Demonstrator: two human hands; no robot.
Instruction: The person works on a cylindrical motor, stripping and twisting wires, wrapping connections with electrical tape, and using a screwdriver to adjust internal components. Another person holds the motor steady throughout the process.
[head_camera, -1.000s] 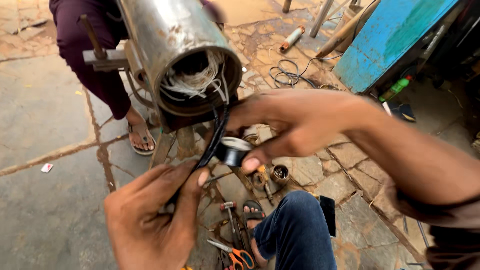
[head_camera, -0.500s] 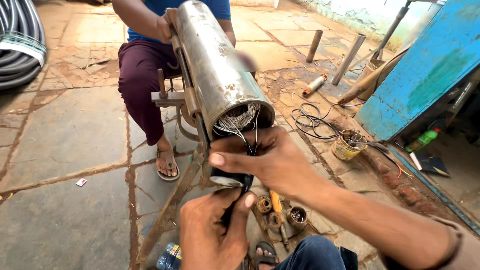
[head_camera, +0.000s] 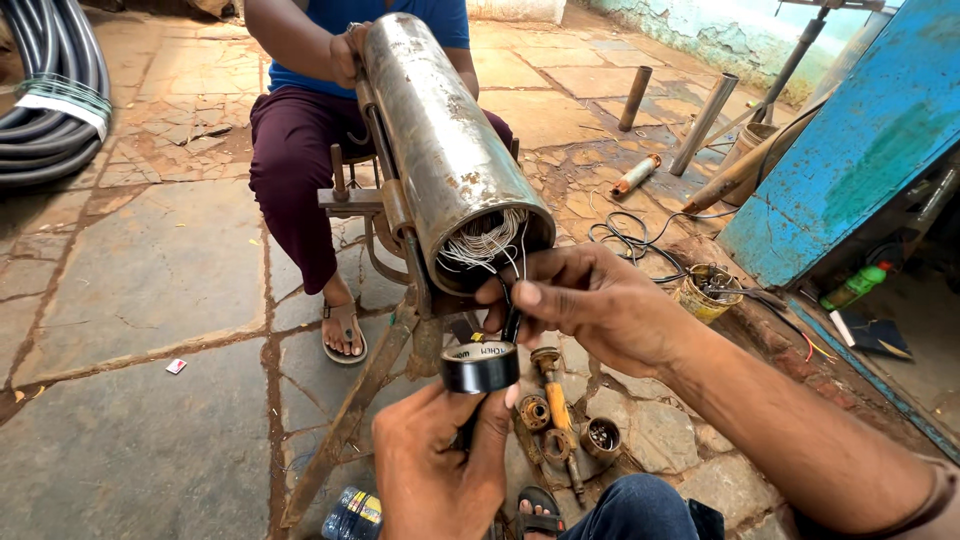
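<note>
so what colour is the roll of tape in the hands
Black, with a pale inner core; the roll of tape shows best in the head view, above the left hand.

Tarnished metal cylinder (head_camera: 440, 140); glossy, seemingly plastic tape roll (head_camera: 480, 366).

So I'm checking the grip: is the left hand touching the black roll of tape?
Touching. The head view shows the left hand with fingers pressed against the underside of the black roll of tape, no gap.

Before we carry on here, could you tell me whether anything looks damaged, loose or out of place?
A tangle of pale wires spills loose from the open end of the rusty metal cylinder. Small rusty fittings lie scattered on the cracked stone floor below.
</note>
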